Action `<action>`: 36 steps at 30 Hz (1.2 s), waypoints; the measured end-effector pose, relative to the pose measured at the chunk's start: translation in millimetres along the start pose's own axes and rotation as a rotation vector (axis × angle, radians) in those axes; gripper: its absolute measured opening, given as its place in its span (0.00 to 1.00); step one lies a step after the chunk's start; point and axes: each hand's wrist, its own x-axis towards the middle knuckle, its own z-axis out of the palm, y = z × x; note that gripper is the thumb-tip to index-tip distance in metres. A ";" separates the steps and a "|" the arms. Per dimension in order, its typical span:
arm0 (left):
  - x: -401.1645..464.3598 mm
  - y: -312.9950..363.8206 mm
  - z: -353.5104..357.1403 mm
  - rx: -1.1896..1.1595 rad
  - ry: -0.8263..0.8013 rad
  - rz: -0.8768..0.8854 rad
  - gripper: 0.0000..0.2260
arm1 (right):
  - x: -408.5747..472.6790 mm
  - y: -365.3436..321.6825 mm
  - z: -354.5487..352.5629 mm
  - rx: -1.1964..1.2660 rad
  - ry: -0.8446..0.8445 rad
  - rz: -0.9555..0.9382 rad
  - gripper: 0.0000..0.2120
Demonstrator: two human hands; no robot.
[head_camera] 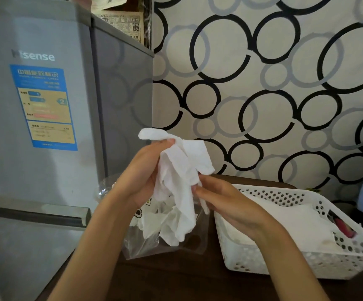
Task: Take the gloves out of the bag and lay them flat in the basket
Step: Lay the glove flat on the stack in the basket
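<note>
We've got the glove (pixel 177 170) up above the bag (pixel 165 240), left hand (pixel 145 172) gripping its top, right hand (pixel 219 200) fingers pinching the edge. It's crumpled, so it'll probably land bunched in the basket (pixel 319 257) right of the bag.

Grey fridge (pixel 35 127), circle-patterned wall (pixel 263 83)

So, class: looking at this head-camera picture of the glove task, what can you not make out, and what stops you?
- How many gloves remain in the clear bag: head view, the held white glove and both hands cover it.
- What lies under the white sheet in the basket: covered; only a pink edge shows.
- The right hand fingertips: behind the glove.
- The small print on the fridge label: blurred.
</note>
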 end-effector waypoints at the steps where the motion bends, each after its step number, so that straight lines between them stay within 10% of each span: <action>1: -0.6 -1.2 1.7 0.003 -0.009 0.001 0.11 | 0.5 1.4 -3.0 0.075 0.040 0.008 0.23; 6: 5.8 -7.0 -6.2 0.150 0.172 -0.019 0.11 | -5.4 -3.7 -28.7 0.377 0.256 -0.006 0.21; 13: 8.9 -10.2 -9.4 0.462 0.450 0.208 0.15 | -20.6 -16.3 -37.2 0.068 0.434 -0.149 0.06; 20: -1.0 -15.2 8.5 0.711 -0.354 0.229 0.41 | -35.2 -30.9 -37.1 -0.160 0.281 -0.281 0.09; 23: -2.5 -18.4 11.6 0.689 -0.512 0.167 0.37 | -43.6 -37.8 -41.3 -0.203 0.157 -0.246 0.14; 26: -4.1 -18.5 13.4 0.657 -0.546 0.125 0.16 | -49.8 -39.0 -48.9 -0.311 0.137 -0.233 0.17; 31: -1.7 -19.7 9.0 0.637 -0.389 0.123 0.13 | -49.1 -26.7 -62.8 -0.411 0.101 0.056 0.27; 36: -0.8 -21.8 9.7 0.586 -0.389 0.120 0.07 | -46.2 -20.3 -66.4 -0.359 0.081 0.203 0.15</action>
